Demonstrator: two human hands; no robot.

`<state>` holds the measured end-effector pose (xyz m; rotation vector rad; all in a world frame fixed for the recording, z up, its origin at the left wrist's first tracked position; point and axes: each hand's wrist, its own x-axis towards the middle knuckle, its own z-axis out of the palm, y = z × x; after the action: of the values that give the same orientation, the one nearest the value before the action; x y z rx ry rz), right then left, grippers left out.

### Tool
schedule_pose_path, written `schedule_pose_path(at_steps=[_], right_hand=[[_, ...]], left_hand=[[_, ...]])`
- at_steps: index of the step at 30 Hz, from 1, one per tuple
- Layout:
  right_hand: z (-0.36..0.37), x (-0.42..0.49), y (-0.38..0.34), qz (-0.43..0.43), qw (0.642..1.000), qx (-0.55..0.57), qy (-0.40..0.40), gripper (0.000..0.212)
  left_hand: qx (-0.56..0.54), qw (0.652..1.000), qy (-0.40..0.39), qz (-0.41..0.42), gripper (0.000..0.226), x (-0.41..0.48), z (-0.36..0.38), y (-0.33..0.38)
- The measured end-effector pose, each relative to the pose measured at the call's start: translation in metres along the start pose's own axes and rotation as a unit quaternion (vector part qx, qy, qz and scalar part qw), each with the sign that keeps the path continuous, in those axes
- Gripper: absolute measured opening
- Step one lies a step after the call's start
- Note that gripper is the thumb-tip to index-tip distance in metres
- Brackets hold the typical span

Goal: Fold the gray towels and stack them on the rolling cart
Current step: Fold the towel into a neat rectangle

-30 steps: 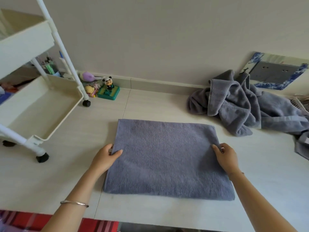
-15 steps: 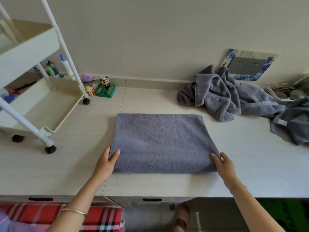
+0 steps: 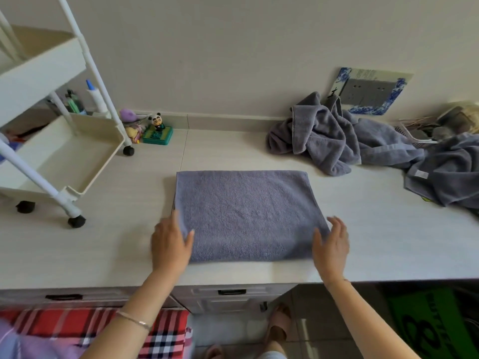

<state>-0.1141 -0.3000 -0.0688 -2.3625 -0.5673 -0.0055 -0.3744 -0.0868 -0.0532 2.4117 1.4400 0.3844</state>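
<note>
The rolling cart (image 3: 70,161) runs off the left edge. The left hand (image 3: 169,244) is blurred and covers the near left corner of the folded towel (image 3: 246,216); the right hand (image 3: 331,244) hides the near right one. The crumpled towel (image 3: 448,174) is clipped by the right edge

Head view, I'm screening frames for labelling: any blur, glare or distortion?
Head view: left hand and right hand are motion-blurred; folded gray towel is sharp; wide-angle lens tilts the rolling cart; light is soft, no glare.
</note>
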Motion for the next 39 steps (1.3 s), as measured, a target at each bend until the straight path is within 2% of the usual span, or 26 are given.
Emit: schedule_pose_path(at_steps=[2, 3, 5, 7, 9, 12, 17, 24, 26, 29, 32, 35, 37, 39], right_hand=[[0.021, -0.013, -0.036, -0.091, 0.996, -0.011, -0.017, 0.038], [0.034, -0.02, -0.056, -0.138, 0.989, -0.028, -0.053, 0.039], [0.058, -0.035, -0.089, -0.194, 0.968, -0.064, -0.147, 0.051], [0.076, -0.044, -0.096, -0.197, 0.954, -0.093, -0.208, 0.053], [0.084, -0.052, -0.086, -0.207, 0.946, -0.126, -0.214, 0.057], [0.078, -0.055, -0.058, -0.223, 0.936, -0.169, -0.212, 0.051], [0.045, -0.034, -0.006, -0.167, 0.937, -0.237, -0.194, 0.06], [-0.003, -0.01, 0.044, -0.06, 0.954, -0.211, -0.203, 0.075], [-0.006, -0.003, 0.038, -0.043, 0.964, -0.163, -0.205, 0.072], [-0.006, 0.016, 0.019, 0.019, 0.983, -0.014, -0.182, 0.064], [-0.004, 0.046, 0.002, 0.117, 0.974, 0.058, -0.186, 0.065], [-0.002, 0.074, -0.005, 0.198, 0.957, 0.049, -0.207, 0.061], [-0.004, 0.087, -0.007, 0.213, 0.941, 0.057, -0.256, 0.045], [-0.01, 0.095, -0.008, 0.215, 0.921, 0.109, -0.307, 0.038]], left_hand=[[0.013, 0.993, 0.023, 0.114, 0.05, -0.002, 0.016, 0.035], [0.023, 0.99, -0.004, 0.141, 0.053, -0.003, 0.024, 0.054], [0.064, 0.982, -0.104, 0.143, 0.057, -0.004, 0.039, 0.084], [0.117, 0.974, -0.163, 0.109, 0.055, -0.007, 0.064, 0.086], [0.106, 0.979, -0.14, 0.1, 0.055, -0.014, 0.073, 0.074], [0.089, 0.983, -0.123, 0.107, 0.053, -0.02, 0.077, 0.059], [0.088, 0.986, -0.107, 0.089, 0.056, -0.02, 0.074, 0.045], [0.09, 0.99, -0.108, 0.022, 0.075, -0.016, 0.069, 0.04], [0.081, 0.991, -0.107, 0.017, 0.084, -0.013, 0.066, 0.047], [0.078, 0.988, -0.123, 0.044, 0.091, -0.006, 0.064, 0.067], [0.066, 0.987, -0.143, 0.042, 0.088, 0.0, 0.07, 0.081], [0.088, 0.985, -0.141, 0.043, 0.082, 0.001, 0.078, 0.084], [0.092, 0.986, -0.131, 0.046, 0.074, -0.001, 0.081, 0.082], [0.088, 0.986, -0.13, 0.052, 0.068, -0.001, 0.081, 0.079]])
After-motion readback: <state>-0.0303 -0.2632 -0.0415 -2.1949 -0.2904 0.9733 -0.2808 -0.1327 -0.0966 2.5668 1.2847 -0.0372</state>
